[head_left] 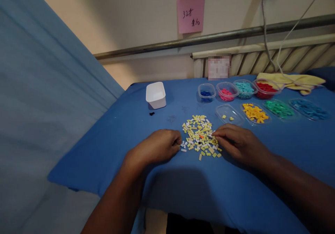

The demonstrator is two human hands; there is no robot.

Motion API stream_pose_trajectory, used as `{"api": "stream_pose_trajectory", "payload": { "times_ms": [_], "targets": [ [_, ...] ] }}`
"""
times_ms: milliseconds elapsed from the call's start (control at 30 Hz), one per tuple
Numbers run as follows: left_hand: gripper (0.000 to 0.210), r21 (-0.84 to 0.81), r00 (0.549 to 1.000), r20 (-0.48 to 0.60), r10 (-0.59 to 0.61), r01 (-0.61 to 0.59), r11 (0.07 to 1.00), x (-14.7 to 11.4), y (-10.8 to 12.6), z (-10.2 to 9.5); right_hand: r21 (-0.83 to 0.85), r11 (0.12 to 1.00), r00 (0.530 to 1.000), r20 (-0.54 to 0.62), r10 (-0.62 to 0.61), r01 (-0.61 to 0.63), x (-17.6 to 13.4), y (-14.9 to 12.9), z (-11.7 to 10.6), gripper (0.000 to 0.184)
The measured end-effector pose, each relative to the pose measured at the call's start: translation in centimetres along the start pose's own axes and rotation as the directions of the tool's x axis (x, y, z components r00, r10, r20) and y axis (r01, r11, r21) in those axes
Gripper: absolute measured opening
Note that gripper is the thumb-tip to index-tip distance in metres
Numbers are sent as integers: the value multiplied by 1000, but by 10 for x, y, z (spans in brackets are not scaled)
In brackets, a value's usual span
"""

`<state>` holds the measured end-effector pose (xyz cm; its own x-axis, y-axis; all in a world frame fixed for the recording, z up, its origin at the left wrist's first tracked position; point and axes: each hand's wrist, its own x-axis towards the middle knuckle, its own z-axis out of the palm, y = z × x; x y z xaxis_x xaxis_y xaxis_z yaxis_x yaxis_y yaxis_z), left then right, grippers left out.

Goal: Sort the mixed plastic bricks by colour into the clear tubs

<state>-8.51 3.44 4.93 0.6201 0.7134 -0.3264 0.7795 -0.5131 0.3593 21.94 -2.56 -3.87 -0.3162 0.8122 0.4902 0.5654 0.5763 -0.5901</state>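
A loose pile of small toy bricks [196, 128], mostly pale yellow and white, lies on the blue cloth between my hands. One orange brick [201, 136] stands out in the middle. My left hand [163, 145] rests at the pile's left edge with its fingers curled in, beside a few white bricks [183, 145]; what it holds, if anything, is hidden. On the other side, my right hand [232, 141] has its thumb and fingers drawn together, the fingertips at the pile's right edge. Whether a brick is pinched there is too small to make out.
Behind the pile stands a white tub [156, 105], with a small black piece [152, 114] near it. A clear lid [222, 112] bears two pale yellow bricks. Several clear containers hold sorted bricks, including yellow [255, 113], green [279, 108] and red ones [265, 90]. A blue curtain [52, 87] hangs left.
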Motion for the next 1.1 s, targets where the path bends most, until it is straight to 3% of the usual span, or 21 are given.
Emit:
{"api": "stream_pose_trajectory", "payload": {
  "times_ms": [267,433,533,600,667,733,800,900,1100],
  "targets": [
    [20,-30,997,-43,65,-66,997,-15,2,11,15,997,997,-1,-71,71,-2,-9,2,19],
    [19,-13,998,-48,36,-36,999,-18,3,12,57,991,992,34,-123,121,-4,-14,9,18],
    [14,-145,996,-71,48,-58,988,-14,9,13,83,985,988,17,-152,150,-3,-19,14,18],
    [17,-408,995,-78,61,-88,909,-4,16,16,98,982,987,-1,-161,160,-1,-25,17,19],
    [24,-677,993,-88,75,-115,727,11,26,22,120,981,988,-27,-150,152,2,-31,17,20],
    [30,-829,992,-99,76,-124,546,29,36,26,132,982,990,-79,-121,131,4,-32,15,17],
    [34,-893,992,-102,68,-122,433,46,46,27,123,987,985,-150,-89,108,5,-28,10,13],
    [39,-934,993,-101,54,-113,338,68,55,28,130,990,970,-241,-22,54,7,-16,5,13],
    [44,-965,980,-194,-37,-184,186,96,53,48,362,920,922,-284,262,-150,9,3,12,5]
  ]
}}
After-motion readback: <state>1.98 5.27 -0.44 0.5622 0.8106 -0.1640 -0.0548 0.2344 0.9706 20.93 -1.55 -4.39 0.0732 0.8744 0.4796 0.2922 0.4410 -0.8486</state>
